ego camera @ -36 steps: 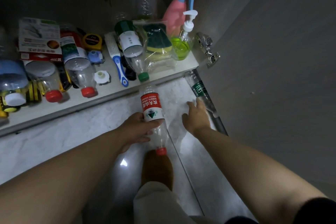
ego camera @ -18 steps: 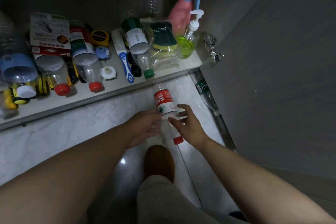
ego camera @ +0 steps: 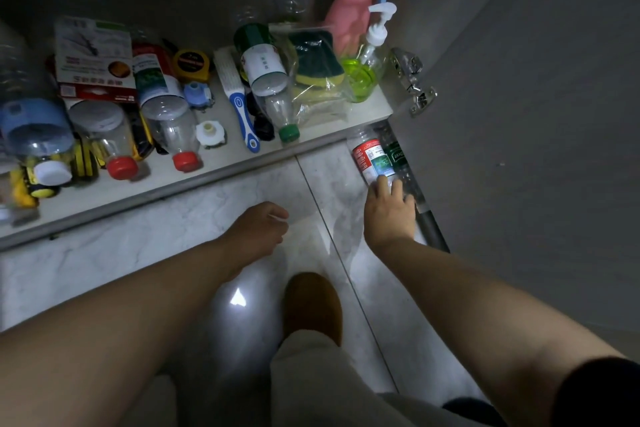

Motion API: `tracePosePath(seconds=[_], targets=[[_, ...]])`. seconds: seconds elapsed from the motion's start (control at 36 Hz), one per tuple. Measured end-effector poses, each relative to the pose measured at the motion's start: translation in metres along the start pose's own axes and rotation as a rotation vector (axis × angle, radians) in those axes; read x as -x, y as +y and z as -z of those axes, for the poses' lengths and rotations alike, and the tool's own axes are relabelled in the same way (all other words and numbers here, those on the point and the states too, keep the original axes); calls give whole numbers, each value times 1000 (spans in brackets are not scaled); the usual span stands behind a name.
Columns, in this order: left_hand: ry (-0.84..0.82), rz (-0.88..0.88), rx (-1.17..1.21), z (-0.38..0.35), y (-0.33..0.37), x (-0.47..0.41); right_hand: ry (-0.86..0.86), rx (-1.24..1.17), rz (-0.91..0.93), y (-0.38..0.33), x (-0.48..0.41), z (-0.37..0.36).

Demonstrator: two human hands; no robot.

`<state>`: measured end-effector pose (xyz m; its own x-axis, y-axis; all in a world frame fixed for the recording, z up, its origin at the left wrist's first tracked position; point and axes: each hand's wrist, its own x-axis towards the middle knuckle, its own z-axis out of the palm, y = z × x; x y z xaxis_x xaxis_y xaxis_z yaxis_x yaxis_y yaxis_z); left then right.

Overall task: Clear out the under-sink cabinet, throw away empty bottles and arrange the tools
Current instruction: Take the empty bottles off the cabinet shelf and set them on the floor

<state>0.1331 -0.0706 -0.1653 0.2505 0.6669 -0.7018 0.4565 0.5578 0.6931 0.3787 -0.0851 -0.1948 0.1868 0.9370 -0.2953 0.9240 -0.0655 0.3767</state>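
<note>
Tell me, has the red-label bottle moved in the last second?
Yes. The red-label bottle went right, from the middle of the floor across the tile seam to the cabinet door, beside the green-label bottle; the right hand touches it.

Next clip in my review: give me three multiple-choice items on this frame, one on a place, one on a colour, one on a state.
1. Where does the red-label bottle lie?
A) on the cabinet shelf
B) on the floor beside the green-label bottle
C) upright inside the cabinet

2. What colour is the trigger spray bottle?
A) pink
B) black
C) orange

3. What is the left hand doing?
A) gripping a brush
B) pressing on the shelf
C) holding nothing

Answers:
1 B: the two bottles lie side by side there, with the right hand on the red-label one.
2 A: its body is pink.
3 C: its fingers are loosely curled over the floor.
</note>
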Motion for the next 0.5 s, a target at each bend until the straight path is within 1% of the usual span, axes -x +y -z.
tracePosePath(seconds=[0.11,0.22,0.33,0.42,0.5], targets=[[-9,0,-17,2,-2,1,-57,-100,-5,-3,1,-2],[-19,-28,-85,4,0,2,-97,-81,-2,-5,-1,-2],[-49,-81,-201,14,6,5,-124,-96,18,-5,-1,2],[-53,-159,-350,29,19,15,-86,-211,59,-6,2,14],[-40,-247,-516,53,36,33,5,-476,142,-14,11,34]])
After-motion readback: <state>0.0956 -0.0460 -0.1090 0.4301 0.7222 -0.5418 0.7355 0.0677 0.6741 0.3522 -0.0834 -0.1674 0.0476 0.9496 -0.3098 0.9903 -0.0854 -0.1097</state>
